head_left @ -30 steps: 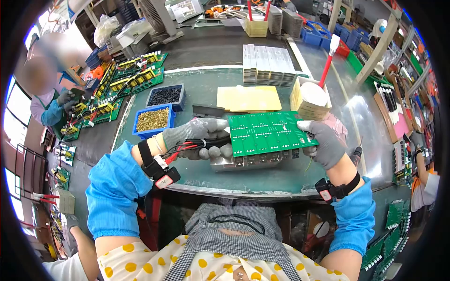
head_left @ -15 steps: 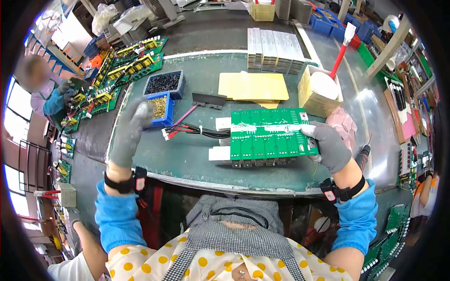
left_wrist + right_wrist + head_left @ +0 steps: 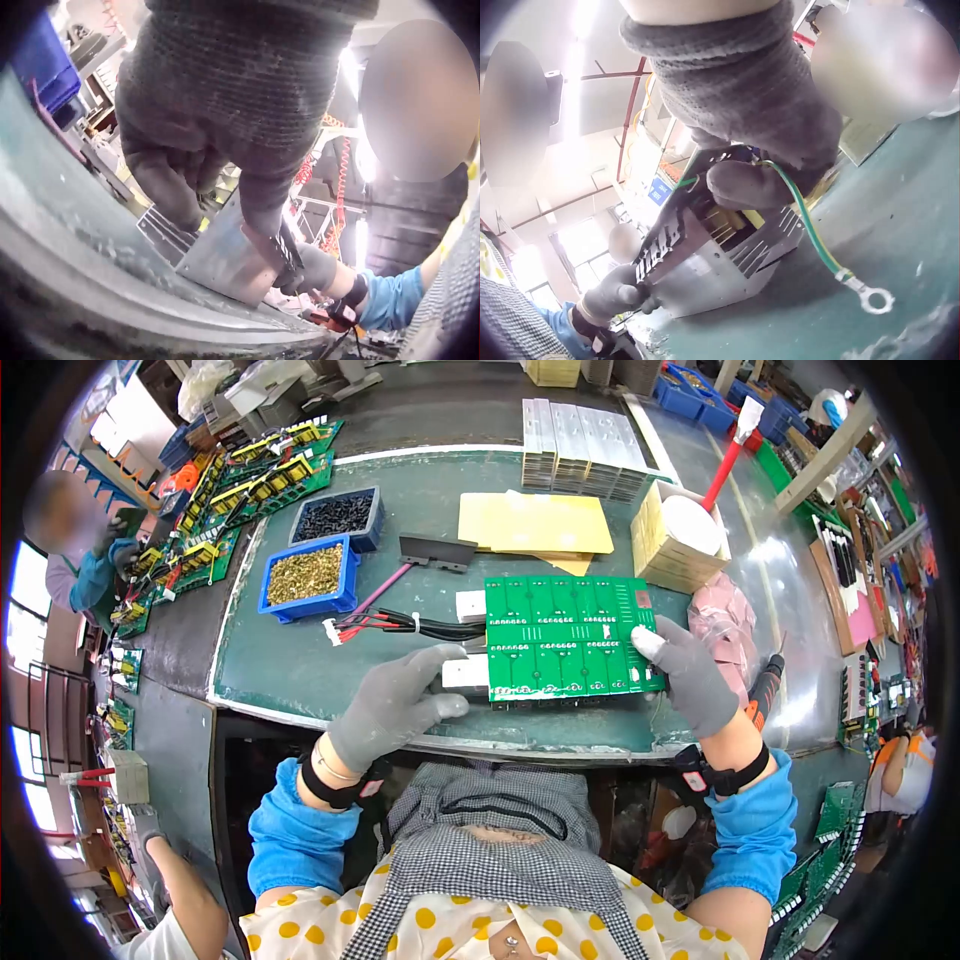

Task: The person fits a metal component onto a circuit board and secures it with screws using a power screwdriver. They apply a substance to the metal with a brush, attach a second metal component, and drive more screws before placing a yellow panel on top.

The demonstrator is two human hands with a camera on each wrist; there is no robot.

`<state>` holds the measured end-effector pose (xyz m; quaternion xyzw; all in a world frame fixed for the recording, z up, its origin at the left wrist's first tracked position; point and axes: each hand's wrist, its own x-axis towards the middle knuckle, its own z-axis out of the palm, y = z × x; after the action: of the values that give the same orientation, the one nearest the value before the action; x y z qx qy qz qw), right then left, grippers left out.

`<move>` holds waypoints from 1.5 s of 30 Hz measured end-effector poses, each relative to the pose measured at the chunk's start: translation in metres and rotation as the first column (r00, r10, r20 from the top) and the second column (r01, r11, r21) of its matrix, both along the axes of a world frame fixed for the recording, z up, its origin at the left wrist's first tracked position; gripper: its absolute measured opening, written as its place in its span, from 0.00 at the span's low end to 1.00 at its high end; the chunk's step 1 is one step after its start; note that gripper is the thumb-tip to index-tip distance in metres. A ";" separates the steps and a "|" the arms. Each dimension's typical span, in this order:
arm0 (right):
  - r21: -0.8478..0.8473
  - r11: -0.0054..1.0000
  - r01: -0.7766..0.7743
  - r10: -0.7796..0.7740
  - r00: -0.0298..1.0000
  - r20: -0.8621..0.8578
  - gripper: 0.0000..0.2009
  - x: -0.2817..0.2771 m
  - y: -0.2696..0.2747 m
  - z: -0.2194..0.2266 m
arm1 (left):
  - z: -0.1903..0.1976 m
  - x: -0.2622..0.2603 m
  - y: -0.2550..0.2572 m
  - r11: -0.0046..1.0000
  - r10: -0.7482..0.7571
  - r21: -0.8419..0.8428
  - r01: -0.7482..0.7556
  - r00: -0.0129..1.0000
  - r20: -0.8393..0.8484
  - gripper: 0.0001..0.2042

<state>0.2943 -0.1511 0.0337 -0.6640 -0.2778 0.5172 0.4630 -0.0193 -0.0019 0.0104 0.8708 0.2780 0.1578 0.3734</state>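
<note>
A green circuit board [image 3: 560, 645] lies over a metal housing [image 3: 712, 274] with slotted sides, seen in the right wrist view. My gloved right hand [image 3: 690, 665] grips its right end, thumb on top and fingers below the edge. Beside that hand hangs a green-yellow wire [image 3: 810, 225] with a ring terminal [image 3: 875, 300]. My gloved left hand [image 3: 395, 700] is at the left end, thumb and fingers spread about a white block [image 3: 464, 673], fingertips right at its edge. Bundled black and red wires [image 3: 430, 625] run out leftward.
A blue bin of brass-coloured parts [image 3: 310, 578] and a bin of black parts [image 3: 340, 518] stand left. Behind are a black bracket [image 3: 437, 552], yellow sheets [image 3: 535, 523] and stacked metal plates [image 3: 585, 445]. Right are a box with a brush [image 3: 675, 540] and a power screwdriver [image 3: 765, 690].
My left hand let go of the wires, lifted away left toward the bins, then came back to the board's left end. The assembly was lowered onto the bench; my right hand kept its hold.
</note>
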 end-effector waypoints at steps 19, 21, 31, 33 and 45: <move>0.115 0.985 0.131 -0.131 0.991 -0.011 0.19 -0.019 0.001 -0.005 | -0.014 0.010 0.002 0.998 -0.061 0.043 0.056 0.988 0.141 0.23; 0.114 0.983 0.146 -0.144 0.989 -0.028 0.19 -0.020 0.001 -0.005 | -0.013 0.010 0.002 0.998 -0.061 0.035 0.057 0.990 0.126 0.22; 0.132 0.968 0.214 -0.205 0.976 -0.079 0.18 -0.024 0.000 -0.008 | -0.013 0.012 0.002 0.997 -0.062 0.043 0.057 0.989 0.133 0.20; 0.140 0.967 0.214 -0.207 0.976 -0.067 0.18 -0.024 0.000 -0.009 | -0.013 0.012 0.003 0.998 -0.063 0.016 0.061 0.987 0.151 0.20; 0.270 0.959 0.088 -0.267 0.602 0.753 0.24 -0.028 -0.026 0.009 | 0.025 -0.044 0.026 0.971 0.235 -0.018 -0.237 0.946 0.224 0.23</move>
<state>0.2662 -0.1771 0.0430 -0.7953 -0.4354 0.0962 0.4107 -0.0632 0.0238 0.0358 0.8095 0.3355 0.3000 0.3770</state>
